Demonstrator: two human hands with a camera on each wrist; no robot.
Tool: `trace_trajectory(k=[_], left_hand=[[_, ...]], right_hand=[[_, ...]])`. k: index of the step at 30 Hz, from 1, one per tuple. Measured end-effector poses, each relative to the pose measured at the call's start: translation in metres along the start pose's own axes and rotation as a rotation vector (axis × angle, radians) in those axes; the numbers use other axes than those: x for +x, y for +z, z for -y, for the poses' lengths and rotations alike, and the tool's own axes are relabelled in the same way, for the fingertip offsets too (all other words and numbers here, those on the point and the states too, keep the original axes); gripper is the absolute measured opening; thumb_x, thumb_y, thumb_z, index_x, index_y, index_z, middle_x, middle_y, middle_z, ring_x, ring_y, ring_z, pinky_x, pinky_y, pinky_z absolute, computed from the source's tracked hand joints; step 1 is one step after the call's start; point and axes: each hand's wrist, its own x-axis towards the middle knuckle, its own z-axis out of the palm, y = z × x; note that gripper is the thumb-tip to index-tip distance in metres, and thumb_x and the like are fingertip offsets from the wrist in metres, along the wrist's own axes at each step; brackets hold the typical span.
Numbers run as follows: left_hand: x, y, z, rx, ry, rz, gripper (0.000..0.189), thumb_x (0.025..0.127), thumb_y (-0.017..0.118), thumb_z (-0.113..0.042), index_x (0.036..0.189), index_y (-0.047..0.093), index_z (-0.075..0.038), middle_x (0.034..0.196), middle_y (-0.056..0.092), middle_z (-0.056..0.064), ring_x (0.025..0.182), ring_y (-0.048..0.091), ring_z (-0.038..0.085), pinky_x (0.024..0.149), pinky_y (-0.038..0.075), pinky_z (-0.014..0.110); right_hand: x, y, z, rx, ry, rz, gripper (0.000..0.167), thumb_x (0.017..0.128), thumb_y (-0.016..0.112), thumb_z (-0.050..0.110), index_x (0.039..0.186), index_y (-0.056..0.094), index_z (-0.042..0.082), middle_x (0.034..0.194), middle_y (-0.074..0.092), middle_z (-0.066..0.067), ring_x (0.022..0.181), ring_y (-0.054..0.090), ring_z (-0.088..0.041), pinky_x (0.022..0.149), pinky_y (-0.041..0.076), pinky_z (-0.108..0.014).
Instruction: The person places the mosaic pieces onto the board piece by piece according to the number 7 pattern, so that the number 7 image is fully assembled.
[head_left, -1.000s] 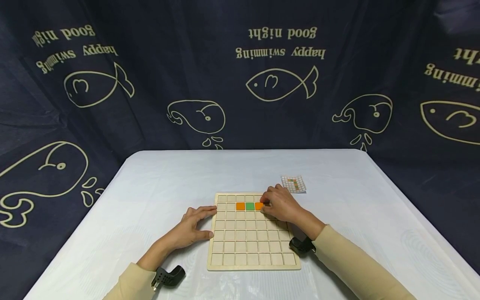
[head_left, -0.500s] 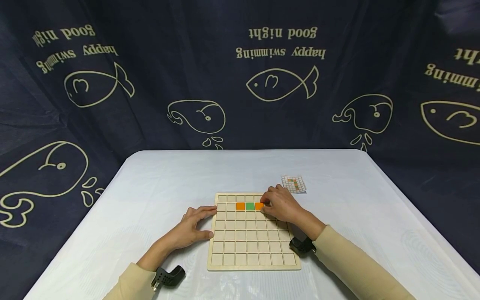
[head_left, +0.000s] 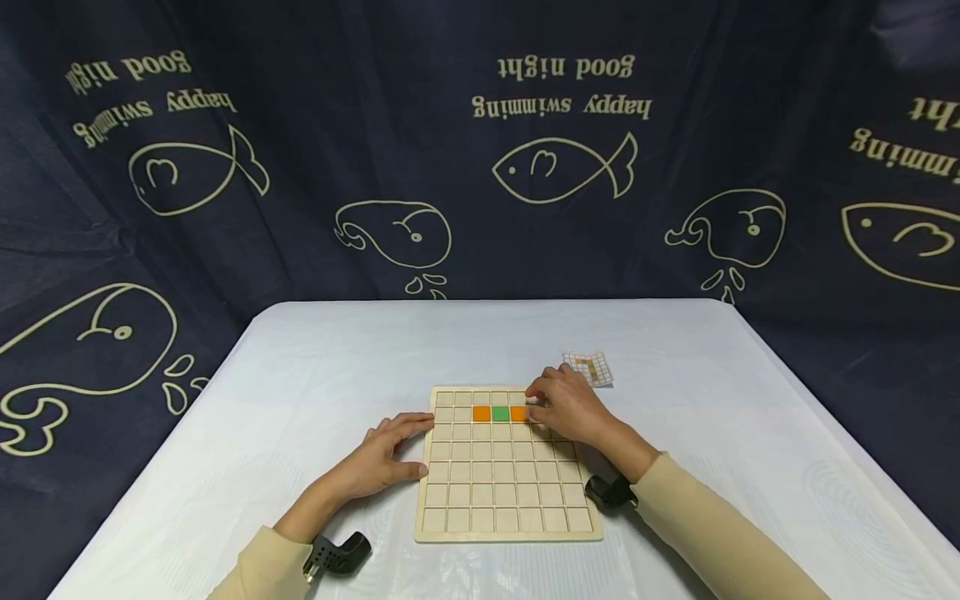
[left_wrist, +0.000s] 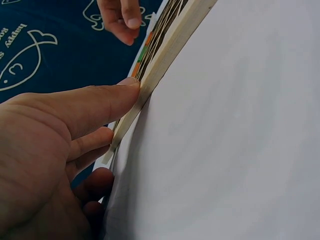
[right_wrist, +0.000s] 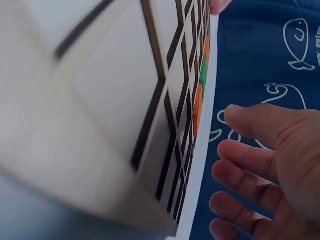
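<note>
A square wooden grid board [head_left: 482, 472] lies on the white table. In its second row from the far edge sit an orange tile [head_left: 481, 413], a green tile [head_left: 500, 413] and another orange tile [head_left: 517, 413], side by side. My left hand [head_left: 382, 460] rests along the board's left edge, thumb and fingers spread and touching the rim [left_wrist: 162, 62]. Over the right orange tile is my right hand [head_left: 573, 408], its thumb overlapping that tile in the head view. The right wrist view has the thumb [right_wrist: 250, 120] and fingers apart, nothing between them.
Past the board's far right corner lies a small printed grid card [head_left: 600, 371] with coloured squares, partly behind my right hand. Both wrists wear black camera mounts. A dark blue curtain [head_left: 480, 250] with whale and fish drawings hangs behind the table [head_left: 360, 342].
My right hand has drawn slightly right and up off the right orange tile, its fingers parting; the tile stays in its cell. My left hand has not moved.
</note>
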Motion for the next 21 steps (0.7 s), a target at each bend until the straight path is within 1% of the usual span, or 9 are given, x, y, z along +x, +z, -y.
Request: trace_trajectory(k=[1, 4, 6, 7, 8, 11, 17, 18, 21], left_hand=[[0.0, 0.0, 0.0, 0.002, 0.002, 0.002, 0.066, 0.08, 0.074, -0.027, 0.139, 0.047, -0.012, 0.149, 0.038, 0.0, 0.137, 0.029, 0.031, 0.1, 0.019, 0.052], [-0.001, -0.001, 0.001, 0.003, 0.008, 0.009, 0.067, 0.081, 0.073, -0.029, 0.14, 0.046, -0.012, 0.149, 0.037, 0.002, 0.138, 0.032, 0.029, 0.091, 0.023, 0.039], [-0.001, -0.001, 0.001, 0.003, 0.01, 0.012, 0.068, 0.081, 0.073, -0.029, 0.14, 0.045, -0.011, 0.15, 0.037, 0.001, 0.136, 0.034, 0.026, 0.084, 0.022, 0.032], [-0.001, -0.001, 0.001, 0.001, 0.011, 0.012, 0.068, 0.081, 0.073, -0.029, 0.14, 0.045, -0.011, 0.15, 0.037, 0.001, 0.135, 0.035, 0.025, 0.082, 0.022, 0.031], [-0.001, -0.001, 0.001, 0.001, 0.012, 0.012, 0.068, 0.081, 0.073, -0.029, 0.14, 0.045, -0.011, 0.15, 0.037, 0.001, 0.134, 0.036, 0.024, 0.08, 0.021, 0.03], [-0.002, -0.002, 0.001, 0.001, 0.013, 0.011, 0.068, 0.081, 0.073, -0.029, 0.141, 0.045, -0.012, 0.15, 0.037, -0.001, 0.133, 0.037, 0.022, 0.079, 0.021, 0.029], [-0.002, -0.001, 0.001, 0.0, 0.018, 0.009, 0.068, 0.081, 0.073, -0.029, 0.141, 0.045, -0.012, 0.15, 0.037, 0.0, 0.136, 0.035, 0.024, 0.081, 0.021, 0.03], [-0.002, -0.001, 0.0, -0.002, 0.017, 0.009, 0.068, 0.081, 0.073, -0.029, 0.14, 0.045, -0.011, 0.149, 0.037, 0.0, 0.136, 0.035, 0.025, 0.081, 0.021, 0.03], [-0.001, -0.002, 0.0, -0.004, 0.011, 0.01, 0.068, 0.081, 0.073, -0.028, 0.14, 0.045, -0.012, 0.15, 0.037, 0.0, 0.137, 0.034, 0.025, 0.082, 0.021, 0.03]], right_hand=[[-0.001, -0.001, 0.0, 0.005, 0.008, -0.002, 0.025, 0.082, 0.072, 0.026, 0.101, 0.071, 0.011, 0.089, 0.061, -0.002, 0.077, 0.042, -0.014, 0.07, 0.034, -0.031], [-0.003, -0.005, -0.002, 0.011, 0.03, -0.01, 0.024, 0.083, 0.071, 0.026, 0.102, 0.071, 0.01, 0.091, 0.062, -0.002, 0.08, 0.044, -0.016, 0.071, 0.035, -0.032], [-0.004, -0.007, -0.003, 0.014, 0.047, -0.017, 0.025, 0.083, 0.071, 0.027, 0.102, 0.071, 0.011, 0.092, 0.062, -0.001, 0.082, 0.046, -0.016, 0.073, 0.036, -0.032], [-0.005, -0.008, -0.004, 0.015, 0.053, -0.022, 0.025, 0.083, 0.071, 0.027, 0.102, 0.071, 0.011, 0.093, 0.062, -0.001, 0.083, 0.046, -0.017, 0.074, 0.036, -0.033], [-0.005, -0.009, -0.005, 0.014, 0.057, -0.026, 0.025, 0.083, 0.071, 0.027, 0.102, 0.071, 0.011, 0.093, 0.062, -0.001, 0.084, 0.046, -0.017, 0.075, 0.036, -0.034], [-0.008, -0.012, -0.008, 0.026, 0.065, -0.033, 0.026, 0.083, 0.071, 0.028, 0.102, 0.071, 0.011, 0.092, 0.062, 0.0, 0.085, 0.046, -0.018, 0.078, 0.036, -0.038], [-0.017, -0.019, -0.014, 0.053, 0.063, -0.04, 0.025, 0.084, 0.07, 0.026, 0.103, 0.071, 0.01, 0.093, 0.061, -0.001, 0.09, 0.048, -0.021, 0.083, 0.038, -0.045], [-0.018, -0.02, -0.015, 0.055, 0.066, -0.04, 0.025, 0.084, 0.07, 0.026, 0.103, 0.07, 0.01, 0.093, 0.061, -0.001, 0.093, 0.049, -0.023, 0.085, 0.038, -0.047], [-0.023, -0.022, -0.02, 0.057, 0.085, -0.036, 0.027, 0.084, 0.07, 0.026, 0.105, 0.07, 0.01, 0.096, 0.062, -0.002, 0.107, 0.051, -0.034, 0.096, 0.035, -0.055]])
